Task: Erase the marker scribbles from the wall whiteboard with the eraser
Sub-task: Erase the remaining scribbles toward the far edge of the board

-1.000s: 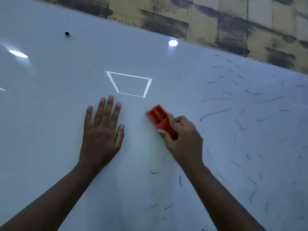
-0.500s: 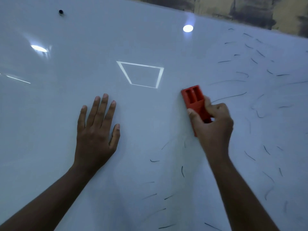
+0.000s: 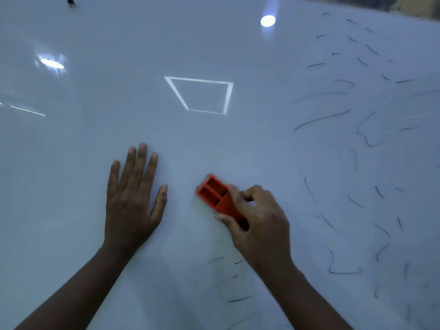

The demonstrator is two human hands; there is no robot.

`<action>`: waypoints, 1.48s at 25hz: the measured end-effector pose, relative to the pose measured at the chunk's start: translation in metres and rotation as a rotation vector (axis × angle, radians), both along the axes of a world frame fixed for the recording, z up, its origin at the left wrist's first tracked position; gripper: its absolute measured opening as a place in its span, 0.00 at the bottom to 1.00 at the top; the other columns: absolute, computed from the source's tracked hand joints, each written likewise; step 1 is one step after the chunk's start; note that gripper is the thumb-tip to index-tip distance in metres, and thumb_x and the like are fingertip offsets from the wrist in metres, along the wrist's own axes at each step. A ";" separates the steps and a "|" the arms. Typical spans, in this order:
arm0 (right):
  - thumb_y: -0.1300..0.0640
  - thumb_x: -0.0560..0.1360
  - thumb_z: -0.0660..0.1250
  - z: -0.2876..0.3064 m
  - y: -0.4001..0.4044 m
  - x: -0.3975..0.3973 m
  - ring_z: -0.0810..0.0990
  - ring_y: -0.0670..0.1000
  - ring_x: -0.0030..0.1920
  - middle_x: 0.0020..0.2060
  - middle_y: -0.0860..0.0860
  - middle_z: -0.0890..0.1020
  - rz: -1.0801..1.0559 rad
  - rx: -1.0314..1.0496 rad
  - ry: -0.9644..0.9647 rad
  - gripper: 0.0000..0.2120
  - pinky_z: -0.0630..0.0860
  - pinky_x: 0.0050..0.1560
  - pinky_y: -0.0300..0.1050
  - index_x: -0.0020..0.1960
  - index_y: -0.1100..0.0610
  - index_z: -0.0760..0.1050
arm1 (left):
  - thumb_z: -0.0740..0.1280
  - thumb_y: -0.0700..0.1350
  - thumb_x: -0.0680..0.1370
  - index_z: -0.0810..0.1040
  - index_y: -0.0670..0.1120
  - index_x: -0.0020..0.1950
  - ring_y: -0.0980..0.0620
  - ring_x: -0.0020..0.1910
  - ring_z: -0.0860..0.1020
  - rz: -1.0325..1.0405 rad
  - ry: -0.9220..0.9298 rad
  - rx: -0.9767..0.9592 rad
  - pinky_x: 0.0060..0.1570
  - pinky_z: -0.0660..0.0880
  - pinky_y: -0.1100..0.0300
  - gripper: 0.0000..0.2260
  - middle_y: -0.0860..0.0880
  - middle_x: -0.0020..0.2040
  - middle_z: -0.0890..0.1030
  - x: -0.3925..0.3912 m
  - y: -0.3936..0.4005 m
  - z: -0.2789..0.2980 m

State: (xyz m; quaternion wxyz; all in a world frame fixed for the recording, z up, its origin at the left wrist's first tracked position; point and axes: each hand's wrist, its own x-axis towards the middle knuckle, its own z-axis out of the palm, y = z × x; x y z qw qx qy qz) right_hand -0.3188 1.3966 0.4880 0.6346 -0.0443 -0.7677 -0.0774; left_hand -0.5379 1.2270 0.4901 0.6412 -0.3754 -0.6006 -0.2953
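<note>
The white wall whiteboard point(image 3: 214, 144) fills nearly the whole view. My right hand point(image 3: 259, 222) grips an orange eraser point(image 3: 215, 195) and holds it against the board at lower centre. Its fingers hide the eraser's rear end. My left hand point(image 3: 133, 198) lies flat on the board to the left of the eraser, fingers straight and spread. Black marker scribbles point(image 3: 321, 120) cover the right side of the board, and a few short strokes point(image 3: 239, 299) sit below the eraser. The left part of the board shows no marks.
A small black dot point(image 3: 70, 1) sits near the board's top left. Reflections of ceiling lights show on the glossy surface, among them a square outline point(image 3: 228, 96). A strip of patterned wall point(image 3: 409, 7) shows above the board at top right.
My right hand has slid the eraser down and to the left, after it went up and to the right. A short stroke below centre is gone. My left hand stays flat on the board.
</note>
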 end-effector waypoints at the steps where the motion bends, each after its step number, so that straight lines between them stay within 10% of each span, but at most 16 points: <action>1: 0.43 0.71 0.77 0.007 0.009 0.007 0.77 0.53 0.45 0.46 0.48 0.77 -0.010 -0.059 0.030 0.27 0.77 0.39 0.47 0.68 0.49 0.80 | 0.58 0.50 0.87 0.60 0.40 0.86 0.41 0.86 0.56 0.004 0.003 0.001 0.82 0.56 0.34 0.28 0.40 0.86 0.58 -0.001 0.000 -0.005; 13: 0.44 0.73 0.74 -0.042 0.041 0.042 0.80 0.55 0.47 0.48 0.50 0.75 0.117 -0.619 0.349 0.31 0.85 0.47 0.58 0.73 0.53 0.75 | 0.58 0.48 0.87 0.60 0.40 0.85 0.40 0.86 0.57 0.014 -0.014 -0.005 0.82 0.57 0.35 0.27 0.40 0.86 0.59 0.000 -0.002 -0.029; 27: 0.43 0.74 0.71 -0.131 -0.024 0.003 0.79 0.54 0.44 0.48 0.47 0.80 -0.073 -0.038 -0.164 0.24 0.77 0.38 0.48 0.67 0.51 0.81 | 0.56 0.49 0.87 0.56 0.41 0.87 0.40 0.86 0.54 0.052 -0.083 -0.050 0.84 0.51 0.37 0.29 0.41 0.87 0.55 0.003 -0.006 -0.070; 37: 0.39 0.73 0.72 -0.107 0.046 0.066 0.82 0.54 0.44 0.48 0.49 0.75 -0.062 -0.762 0.277 0.32 0.83 0.46 0.51 0.73 0.51 0.75 | 0.56 0.49 0.88 0.57 0.41 0.86 0.39 0.86 0.56 0.056 -0.088 -0.048 0.83 0.52 0.37 0.28 0.40 0.87 0.57 0.003 -0.006 -0.097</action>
